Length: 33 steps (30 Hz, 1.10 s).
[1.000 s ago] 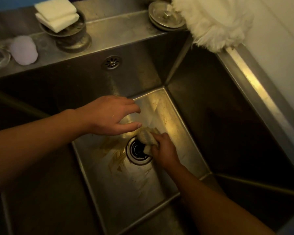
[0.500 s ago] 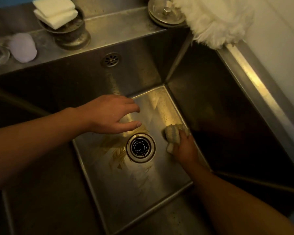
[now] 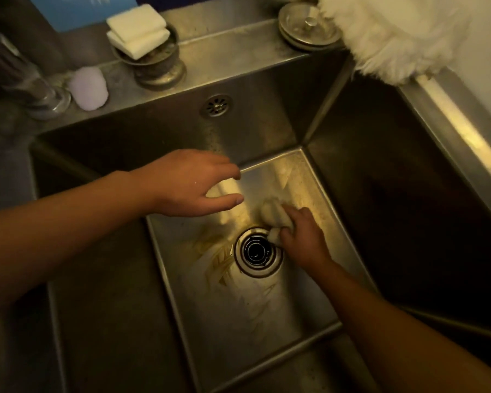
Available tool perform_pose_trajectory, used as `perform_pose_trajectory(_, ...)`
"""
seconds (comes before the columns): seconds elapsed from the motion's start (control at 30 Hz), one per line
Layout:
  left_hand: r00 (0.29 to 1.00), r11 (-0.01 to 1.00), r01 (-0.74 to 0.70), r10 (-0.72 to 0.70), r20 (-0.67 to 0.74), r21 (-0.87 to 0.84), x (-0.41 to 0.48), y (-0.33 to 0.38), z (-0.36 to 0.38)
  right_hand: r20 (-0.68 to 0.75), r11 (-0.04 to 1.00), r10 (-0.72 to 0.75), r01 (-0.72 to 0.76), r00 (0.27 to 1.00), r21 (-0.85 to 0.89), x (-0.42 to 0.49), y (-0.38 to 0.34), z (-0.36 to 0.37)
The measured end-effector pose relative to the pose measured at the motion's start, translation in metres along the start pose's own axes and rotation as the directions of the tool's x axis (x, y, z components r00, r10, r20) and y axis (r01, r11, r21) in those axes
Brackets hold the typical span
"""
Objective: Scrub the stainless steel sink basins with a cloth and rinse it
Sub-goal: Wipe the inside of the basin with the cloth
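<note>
I see the cloth (image 3: 275, 215) bunched into a pale wad on the floor of the sink basin (image 3: 238, 307), on the far right side of the drain (image 3: 258, 252), with its near end at the drain's rim. The right hand (image 3: 302, 239) has its grip clamped on the cloth, fingers curled over the wad and pressing it down on the steel, the forearm reaching in from the lower right. The left hand (image 3: 193, 184) reaches in from the left above the basin floor, its grip apart, fingers loosely extended toward the cloth and holding nothing; it is near the wad but not touching it. Yellowish streaks (image 3: 219, 256) mark the floor just left of the drain.

An overflow grate (image 3: 216, 106) sits high in the back wall. On the ledge behind it stands a metal cup (image 3: 156, 66) with two white sponges (image 3: 136, 29) stacked on top, and a pale lilac lump (image 3: 88, 87) lies to the left of the cup. Further right on the ledge lies a round metal stopper (image 3: 309, 26), and a white fluffy fabric (image 3: 394, 32) hangs over the far right corner, partly covering the stopper's edge.
</note>
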<state>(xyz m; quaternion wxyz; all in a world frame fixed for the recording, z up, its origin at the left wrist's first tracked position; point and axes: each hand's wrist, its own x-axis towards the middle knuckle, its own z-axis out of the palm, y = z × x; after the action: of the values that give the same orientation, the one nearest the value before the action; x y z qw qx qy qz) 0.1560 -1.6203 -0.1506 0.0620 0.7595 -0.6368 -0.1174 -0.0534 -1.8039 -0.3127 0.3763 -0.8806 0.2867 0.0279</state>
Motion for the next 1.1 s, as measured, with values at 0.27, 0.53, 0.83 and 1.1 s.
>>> perform_pose_trajectory(0.27,0.997,0.995,0.08,-0.08,0.007,0.058,-0.047,-0.007,-0.022,0.02,0.972,0.108,-0.101,0.994,-0.211,0.059,0.0,0.01)
perform_pose_trajectory(0.53,0.992,0.986,0.123,-0.122,-0.015,0.113,-0.033,-0.01,-0.011,0.137,0.981,-0.145,0.16,0.98,-0.11,0.049,-0.023,0.037)
perform_pose_trajectory(0.83,0.988,0.983,0.156,-0.157,0.001,0.101,-0.037,-0.016,-0.019,0.408,0.909,-0.405,0.408,0.818,0.086,0.026,-0.055,0.059)
perform_pose_trajectory(1.1,0.996,0.985,0.076,-0.083,0.036,0.157,-0.077,-0.026,-0.054,0.295,0.918,-0.389,0.393,0.873,0.046,0.091,-0.081,0.054)
